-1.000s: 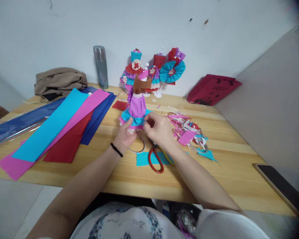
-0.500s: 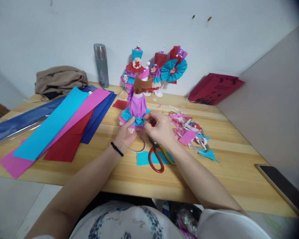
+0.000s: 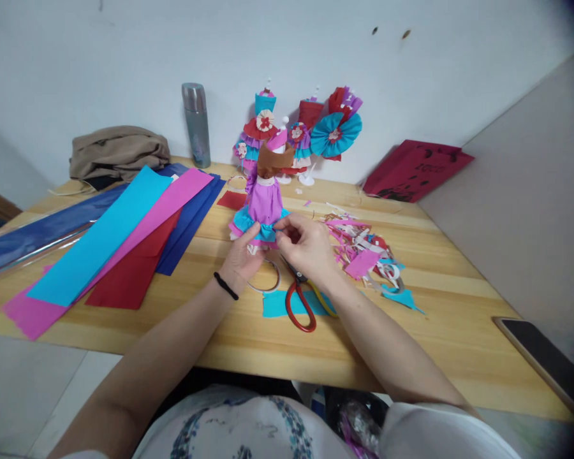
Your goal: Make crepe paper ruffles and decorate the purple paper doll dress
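Note:
A small dress form (image 3: 264, 201) wears a purple paper skirt with a blue ruffle, a brown collar and a pink top. My left hand (image 3: 243, 258) holds the hem from the left, thumb on the blue ruffle (image 3: 243, 220) and the other fingers underneath. At the hem's right side, my right hand (image 3: 307, 247) pinches the ruffle's edge between thumb and forefinger. Partly under the right wrist lie scissors (image 3: 300, 307) with one red and one yellow handle, on a blue paper strip (image 3: 275, 304). A roll of tape (image 3: 266, 280) rests beside them.
Long coloured paper strips (image 3: 110, 233) cover the left side. Paper scraps (image 3: 366, 255) are heaped at right. Dressed forms (image 3: 265, 124), a thermos (image 3: 197, 124), brown cloth (image 3: 119, 153) and a red bag (image 3: 416, 169) stand along the wall. A phone (image 3: 545, 360) lies at the right edge.
Both hands stay at the ruffled hem with almost no movement. The whole view has shifted very slightly.

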`<state>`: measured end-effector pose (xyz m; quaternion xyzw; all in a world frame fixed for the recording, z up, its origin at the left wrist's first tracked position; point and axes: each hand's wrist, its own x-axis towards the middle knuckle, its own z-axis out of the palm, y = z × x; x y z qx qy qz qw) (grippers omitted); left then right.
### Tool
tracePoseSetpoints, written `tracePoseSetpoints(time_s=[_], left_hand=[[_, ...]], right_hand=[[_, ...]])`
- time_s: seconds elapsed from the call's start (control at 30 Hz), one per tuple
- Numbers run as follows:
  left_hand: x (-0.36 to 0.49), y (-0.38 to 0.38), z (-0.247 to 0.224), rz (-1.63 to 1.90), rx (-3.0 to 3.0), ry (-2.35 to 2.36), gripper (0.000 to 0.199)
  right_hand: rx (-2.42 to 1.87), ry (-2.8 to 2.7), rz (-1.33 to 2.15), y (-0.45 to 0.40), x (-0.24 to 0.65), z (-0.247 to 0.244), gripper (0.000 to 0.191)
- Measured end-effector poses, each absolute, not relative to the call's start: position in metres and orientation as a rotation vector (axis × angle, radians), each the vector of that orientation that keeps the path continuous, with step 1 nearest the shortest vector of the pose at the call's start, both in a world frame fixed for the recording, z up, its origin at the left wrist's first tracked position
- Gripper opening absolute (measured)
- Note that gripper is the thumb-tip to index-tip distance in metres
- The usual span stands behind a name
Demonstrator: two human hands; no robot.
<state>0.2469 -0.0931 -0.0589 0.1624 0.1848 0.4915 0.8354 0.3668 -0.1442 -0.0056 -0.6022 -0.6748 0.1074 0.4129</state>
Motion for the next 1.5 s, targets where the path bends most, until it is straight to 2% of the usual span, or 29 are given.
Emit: tracePoseSetpoints(time_s=[0.33, 0.53, 0.7, 0.9, 1.07, 1.27, 1.5], left_hand=[[0.247, -0.093, -0.065, 1.035, 0.337, 0.375, 0.007], [0.249, -0.095, -0.059, 1.037, 0.341, 0.403, 0.017], [0.250, -0.098, -0.051, 1.082, 0.342, 0.389, 0.037], [0.250, -0.099, -0.045, 1.083, 0.377, 0.396, 0.041], [0.248, -0.097, -0.044, 1.107, 0.374, 0.428, 0.039], [0.244, -0.096, -0.043, 1.101, 0.396, 0.414, 0.019], [0.243, -0.097, -0.042, 1.117, 0.473, 0.388, 0.017]], right_hand=[[-1.514, -1.721, 0.275, -0.143, 0.365, -0.008, 0.012], [-1.547, -1.690, 0.269, -0.143, 0.367, -0.007, 0.011], [-1.591, -1.627, 0.244, -0.146, 0.373, 0.002, 0.013], [-1.581, -1.608, 0.240, -0.145, 0.376, 0.011, 0.018], [-1.636, -1.598, 0.232, -0.134, 0.388, 0.001, 0.018], [-1.801, -1.719, 0.408, -0.121, 0.411, -0.006, 0.012], [-1.773, -1.768, 0.462, -0.123, 0.433, 0.002, 0.014]])
